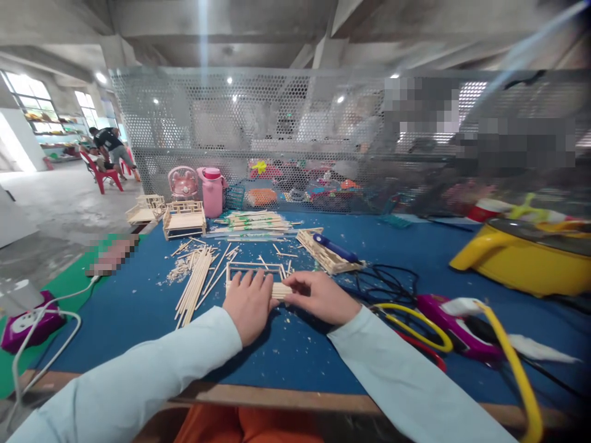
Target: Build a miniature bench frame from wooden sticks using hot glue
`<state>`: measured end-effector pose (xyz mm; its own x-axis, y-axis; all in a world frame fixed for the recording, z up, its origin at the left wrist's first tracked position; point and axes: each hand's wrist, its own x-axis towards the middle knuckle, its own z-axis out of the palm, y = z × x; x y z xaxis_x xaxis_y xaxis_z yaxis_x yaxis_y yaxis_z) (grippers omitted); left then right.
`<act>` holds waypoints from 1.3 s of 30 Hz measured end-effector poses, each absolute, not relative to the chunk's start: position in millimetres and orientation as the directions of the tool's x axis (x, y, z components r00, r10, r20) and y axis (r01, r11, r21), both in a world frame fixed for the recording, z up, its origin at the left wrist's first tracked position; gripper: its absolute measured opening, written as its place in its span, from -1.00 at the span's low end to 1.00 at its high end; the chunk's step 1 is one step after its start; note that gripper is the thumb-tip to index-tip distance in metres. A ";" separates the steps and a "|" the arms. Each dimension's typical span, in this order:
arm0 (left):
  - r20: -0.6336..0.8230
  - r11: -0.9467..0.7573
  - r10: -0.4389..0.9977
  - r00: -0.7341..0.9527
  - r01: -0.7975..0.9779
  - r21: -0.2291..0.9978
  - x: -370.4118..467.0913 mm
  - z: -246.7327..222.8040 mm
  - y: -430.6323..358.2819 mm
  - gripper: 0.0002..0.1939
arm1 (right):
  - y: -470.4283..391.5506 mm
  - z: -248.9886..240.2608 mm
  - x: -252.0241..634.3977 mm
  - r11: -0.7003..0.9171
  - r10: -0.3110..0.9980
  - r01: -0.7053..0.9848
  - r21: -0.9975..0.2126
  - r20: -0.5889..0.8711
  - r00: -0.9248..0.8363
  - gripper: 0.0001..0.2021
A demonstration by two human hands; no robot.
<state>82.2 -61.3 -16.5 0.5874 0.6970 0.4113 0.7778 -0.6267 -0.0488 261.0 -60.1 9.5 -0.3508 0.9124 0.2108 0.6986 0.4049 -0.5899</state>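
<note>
A small frame of thin wooden sticks [257,266] lies on the blue table in front of me, with a row of sticks laid side by side at its near right part. My left hand [249,306] rests over the frame's near side, fingers bent over it and thumb against the sticks. With thumb and fingers closed, my right hand [323,296] pinches the right end of the same frame. The frame's near left part is hidden under my left hand. Loose wooden sticks [196,283] lie in a bundle to the left, beside short cut pieces [182,267].
Behind stand a finished-looking stick model [184,220], a pink bottle [212,194] and more sticks [258,221]. A long blue tool [336,248] rests on another stick piece. At right are a yellow pan [526,258], purple power strip [457,332] and cables. A perforated metal screen [286,123] closes the back.
</note>
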 end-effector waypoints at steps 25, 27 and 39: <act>0.328 -0.598 0.749 0.576 0.801 -0.041 82.2 -11.7 -63.9 -0.71 | -70.4 32.4 279.7 0.460 0.828 0.771 -0.441 0.526 -0.193 -0.65; 0.320 -0.597 0.752 0.576 0.801 -0.037 82.4 -11.7 -63.6 -0.70 | -65.7 48.1 298.8 0.387 0.710 0.784 -0.486 0.699 0.084 -0.64; 0.341 -0.612 0.731 0.591 0.789 -0.056 81.5 -14.4 -63.5 -0.67 | -9.3 32.7 359.2 -0.074 0.976 0.937 -0.342 0.170 0.139 -0.51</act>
